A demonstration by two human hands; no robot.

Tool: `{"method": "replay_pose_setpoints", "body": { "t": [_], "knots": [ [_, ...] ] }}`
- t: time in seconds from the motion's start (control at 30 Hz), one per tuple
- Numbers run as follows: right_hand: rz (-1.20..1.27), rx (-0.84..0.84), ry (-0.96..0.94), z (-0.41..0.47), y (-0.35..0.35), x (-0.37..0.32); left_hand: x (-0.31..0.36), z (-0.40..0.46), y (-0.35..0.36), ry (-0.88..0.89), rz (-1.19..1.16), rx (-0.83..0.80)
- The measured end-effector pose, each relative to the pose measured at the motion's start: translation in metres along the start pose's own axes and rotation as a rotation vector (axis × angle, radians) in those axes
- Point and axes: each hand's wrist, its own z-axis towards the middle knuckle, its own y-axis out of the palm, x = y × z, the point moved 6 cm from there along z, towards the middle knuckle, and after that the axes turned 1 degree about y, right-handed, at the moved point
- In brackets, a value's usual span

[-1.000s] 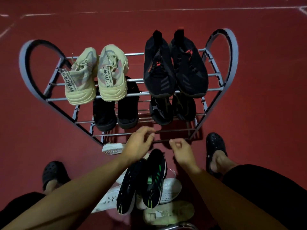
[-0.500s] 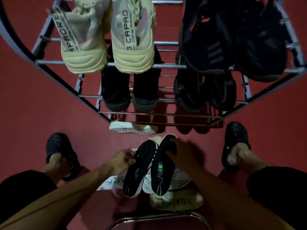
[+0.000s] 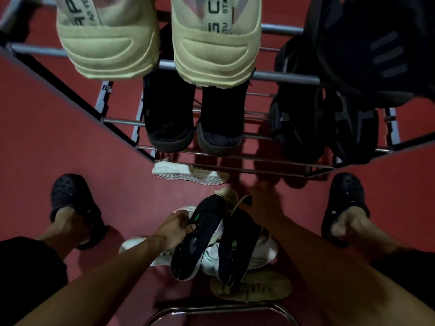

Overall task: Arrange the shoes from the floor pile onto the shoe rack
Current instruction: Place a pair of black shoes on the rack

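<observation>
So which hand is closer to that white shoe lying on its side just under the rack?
The right hand. It reaches over the pile just below the white shoe, near its right end. The left hand sits farther back, gripping a black sneaker.

Red floor [image 3: 54, 128] beneath, black clogs [image 3: 70, 198] worn L & R outboard of hands, chrome tube [image 3: 219, 311] nearest cam.

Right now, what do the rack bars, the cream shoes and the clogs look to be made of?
Rack bars: likely metal tube, smooth grey finish, with thin bright highlights along them. Cream shoes: matte moulded foam or rubber heels with ridged seams; the uppers look like knit fabric, though they are mostly cropped. Clogs: probably moulded foam resin, matte black, with punched round holes.
</observation>
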Motion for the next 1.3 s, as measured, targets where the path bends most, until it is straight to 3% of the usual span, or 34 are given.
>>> {"method": "replay_pose_setpoints", "body": {
  "t": [0.17,0.33,0.47,0.6,0.67,0.83,0.93,1.03,1.17,1.3],
  "knots": [
    [0.327,-0.149,-0.057,-0.012,-0.019,0.007,0.015,-0.013,-0.002,0.011,-0.131,0.044],
    [0.556,-0.105,-0.094,-0.036,-0.053,-0.006,0.048,-0.032,-0.03,0.032,-0.306,0.189],
    [0.746,0.101,0.136,-0.055,-0.06,0.002,0.066,-0.062,-0.06,0.034,-0.164,0.268],
    [0.83,0.091,0.283,-0.081,-0.046,0.0,0.073,-0.091,-0.076,0.063,-0.125,0.366],
    [0.884,0.024,0.327,-0.09,-0.03,-0.007,0.067,-0.096,-0.07,0.006,-0.253,0.332],
    [1.063,-0.255,0.367,-0.099,0.021,-0.059,0.05,-0.093,-0.01,-0.168,-0.604,-0.016],
    [0.955,-0.337,0.287,-0.088,0.031,-0.076,0.036,-0.078,0.0,-0.191,-0.797,0.129],
    [0.839,-0.242,0.318,-0.066,0.028,-0.067,0.024,-0.076,-0.009,-0.194,-0.767,0.212],
    [0.725,-0.145,0.281,-0.01,0.079,-0.028,-0.002,-0.08,-0.034,-0.132,-0.601,0.21],
    [0.721,-0.122,0.216,-0.015,0.056,-0.066,-0.03,-0.08,-0.056,-0.141,-0.545,0.117]
  ]
}}
